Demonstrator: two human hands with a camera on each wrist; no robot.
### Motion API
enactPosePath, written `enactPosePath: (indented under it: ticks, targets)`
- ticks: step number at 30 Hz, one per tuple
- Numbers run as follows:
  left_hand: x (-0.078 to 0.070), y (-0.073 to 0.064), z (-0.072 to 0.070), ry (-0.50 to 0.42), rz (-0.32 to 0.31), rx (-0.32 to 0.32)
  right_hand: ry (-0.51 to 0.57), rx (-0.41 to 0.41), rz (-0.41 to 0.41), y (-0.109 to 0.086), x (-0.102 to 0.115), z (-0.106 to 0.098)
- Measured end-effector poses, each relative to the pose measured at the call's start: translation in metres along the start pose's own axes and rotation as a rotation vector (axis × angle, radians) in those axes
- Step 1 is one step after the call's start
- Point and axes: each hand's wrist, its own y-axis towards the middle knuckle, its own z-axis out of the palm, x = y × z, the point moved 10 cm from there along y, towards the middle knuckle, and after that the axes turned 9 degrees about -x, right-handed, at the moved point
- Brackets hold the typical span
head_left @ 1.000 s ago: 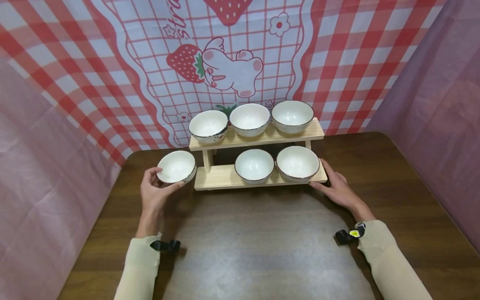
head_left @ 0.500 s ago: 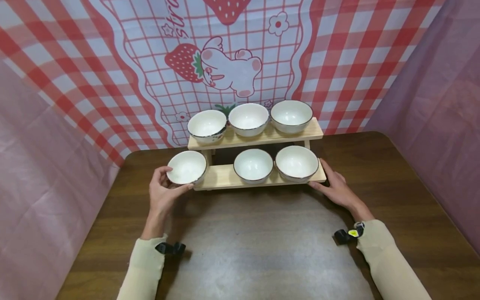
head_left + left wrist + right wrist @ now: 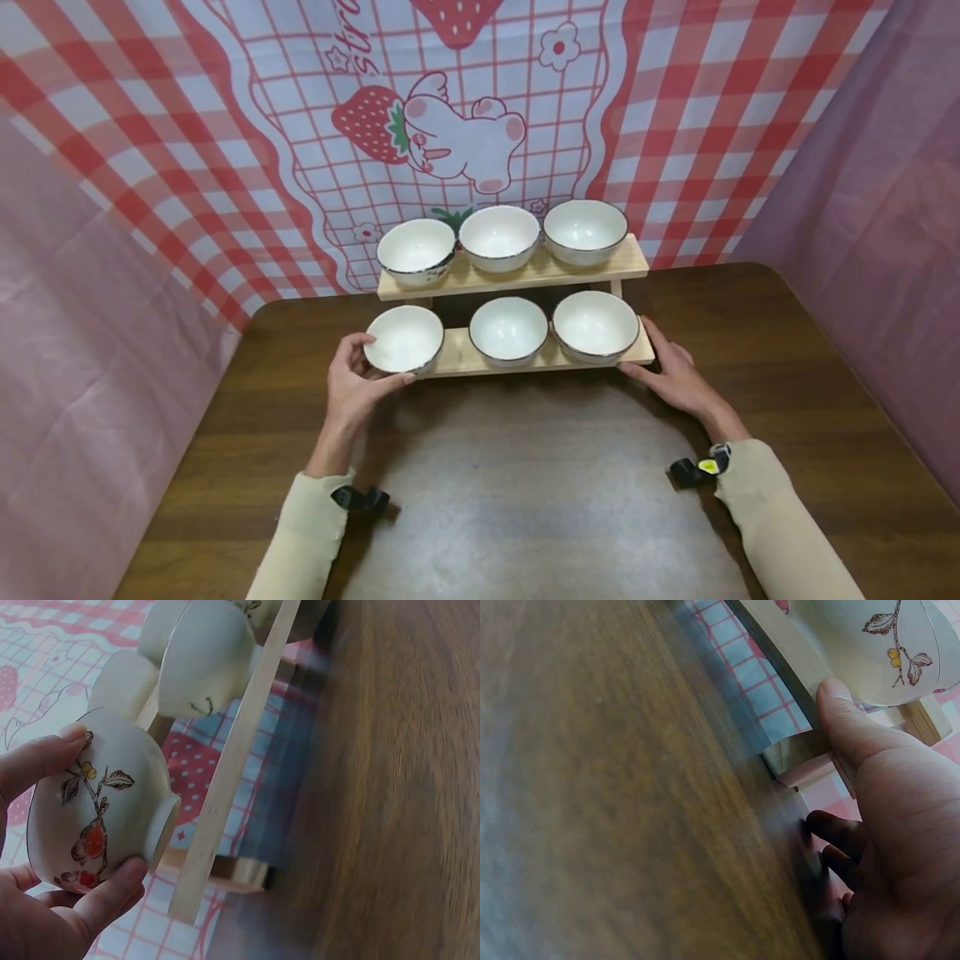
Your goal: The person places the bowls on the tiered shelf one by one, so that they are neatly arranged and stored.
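A white bowl [image 3: 405, 340], with painted red fruit and brown leaves showing in the left wrist view, is in my left hand [image 3: 358, 387]. The thumb and fingers grip its sides. It is upright over the left end of the lower board of a wooden two-tier rack [image 3: 461, 354]; in the left wrist view a small gap shows between its foot and the board [image 3: 225, 787]. My right hand [image 3: 675, 375] holds the rack's right end, thumb at the lower board's front corner. Beside it on that board stand a second bowl [image 3: 596, 325] and a third bowl [image 3: 508, 331].
On the upper tier stand a left bowl [image 3: 417, 250], a middle bowl [image 3: 499, 239] and a right bowl [image 3: 585, 232]. Under the rack is a brown wooden table [image 3: 525, 483]. A red-and-white checked cloth [image 3: 690, 125] hangs close behind, with pink curtains [image 3: 90, 350] at both sides.
My left hand has carried its bowl rightward, from beside the rack to over the lower board's left end. The right hand and the other bowls have stayed in place.
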Motion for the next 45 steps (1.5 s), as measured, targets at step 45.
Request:
enactPosePath:
  ticks: [45]
  targets:
    - [0.009, -0.006, 0.041, -0.165, 0.000, 0.118, 0.003, 0.012, 0.019, 0.000, -0.003, 0.002]
